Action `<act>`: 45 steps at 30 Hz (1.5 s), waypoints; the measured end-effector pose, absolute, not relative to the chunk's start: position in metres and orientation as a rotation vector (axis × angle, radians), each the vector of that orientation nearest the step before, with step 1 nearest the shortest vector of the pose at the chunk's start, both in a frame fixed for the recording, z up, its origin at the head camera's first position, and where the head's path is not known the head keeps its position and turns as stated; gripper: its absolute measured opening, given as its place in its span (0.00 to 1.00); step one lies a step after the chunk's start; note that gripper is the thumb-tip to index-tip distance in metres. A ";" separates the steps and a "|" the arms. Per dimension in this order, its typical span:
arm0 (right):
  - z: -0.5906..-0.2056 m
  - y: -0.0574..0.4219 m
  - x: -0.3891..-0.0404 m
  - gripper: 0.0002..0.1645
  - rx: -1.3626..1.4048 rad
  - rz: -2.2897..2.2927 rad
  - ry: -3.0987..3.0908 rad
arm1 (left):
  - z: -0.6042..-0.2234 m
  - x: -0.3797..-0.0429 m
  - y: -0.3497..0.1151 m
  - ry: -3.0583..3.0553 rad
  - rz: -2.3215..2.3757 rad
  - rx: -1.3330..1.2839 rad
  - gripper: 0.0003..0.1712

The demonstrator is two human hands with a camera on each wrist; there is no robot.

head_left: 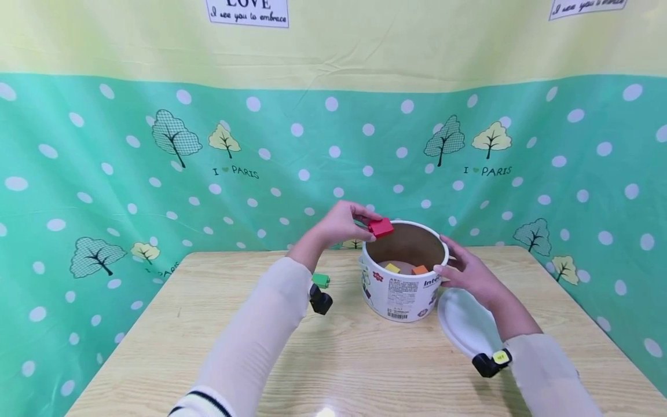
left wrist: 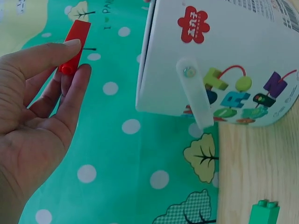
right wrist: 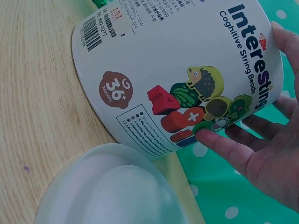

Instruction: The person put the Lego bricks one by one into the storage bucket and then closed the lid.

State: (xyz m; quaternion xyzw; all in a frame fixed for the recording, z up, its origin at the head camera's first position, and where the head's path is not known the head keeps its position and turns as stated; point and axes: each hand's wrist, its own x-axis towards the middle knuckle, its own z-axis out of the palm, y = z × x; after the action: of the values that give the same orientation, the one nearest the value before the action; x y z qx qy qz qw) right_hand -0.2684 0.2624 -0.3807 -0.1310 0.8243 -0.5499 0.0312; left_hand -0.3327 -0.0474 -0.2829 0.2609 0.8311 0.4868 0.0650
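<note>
In my left hand, a red toy brick is pinched between thumb and fingers, above the left rim of a white printed bucket. The left wrist view shows the brick edge-on, a stud at its lower end. My right hand holds the bucket's right side near the rim, thumb and fingers spread around the outer wall. Inside the bucket lie a yellow block and an orange block; the rest of its floor is partly hidden by the front wall.
A green toy brick lies on the wooden table, left of the bucket and beside my left sleeve. The pale round lid rests to the bucket's right, partly under my right forearm. A dotted green curtain hangs behind.
</note>
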 end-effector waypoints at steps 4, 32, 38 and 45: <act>-0.379 0.262 -0.268 0.53 -0.398 -1.694 2.540 | -0.283 -0.335 -0.038 2.514 1.427 0.816 0.24; -0.379 0.262 -0.269 0.54 -0.385 -1.681 2.561 | -0.318 -0.358 -0.020 2.439 1.595 0.620 0.23; -0.380 0.262 -0.269 0.54 -0.382 -1.684 2.556 | -0.325 -0.358 -0.025 2.352 1.712 0.611 0.24; -0.381 0.262 -0.269 0.55 -0.376 -1.684 2.557 | -0.331 -0.355 -0.036 2.305 1.818 0.653 0.25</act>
State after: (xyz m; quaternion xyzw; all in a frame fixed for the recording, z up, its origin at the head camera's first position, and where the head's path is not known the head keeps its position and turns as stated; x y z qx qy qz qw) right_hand -0.2687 0.2623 -0.3805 -0.1218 0.8286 -0.5457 0.0286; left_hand -0.3546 -0.0359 -0.3306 0.2165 0.7646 0.6033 0.0670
